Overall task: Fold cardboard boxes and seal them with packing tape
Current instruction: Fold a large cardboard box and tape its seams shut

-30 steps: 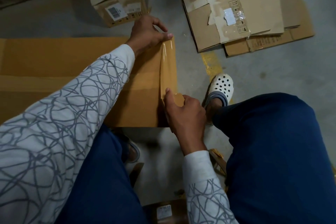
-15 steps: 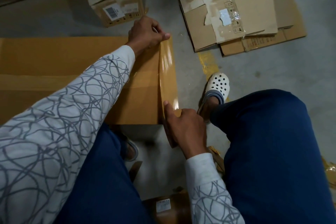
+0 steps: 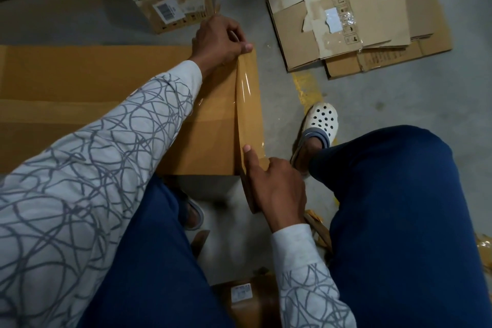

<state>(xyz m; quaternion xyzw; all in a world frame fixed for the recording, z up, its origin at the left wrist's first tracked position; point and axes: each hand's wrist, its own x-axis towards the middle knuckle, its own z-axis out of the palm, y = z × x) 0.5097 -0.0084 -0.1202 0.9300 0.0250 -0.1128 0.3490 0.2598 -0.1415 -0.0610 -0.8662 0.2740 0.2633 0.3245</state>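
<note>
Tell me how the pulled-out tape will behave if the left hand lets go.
Probably floppy: the tape is a thin glossy film, taut only because the left hand pinches one end and the right hand holds the roll. Likely to curl and stick to the box beneath it.

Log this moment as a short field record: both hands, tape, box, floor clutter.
left hand: pinches end of tape strip at far right corner of box
right hand: holds tape roll at the box's near edge, index finger on the strip
tape strip: stretched between the hands along the box's right end
floor: flattened cardboard and small box beyond
</note>
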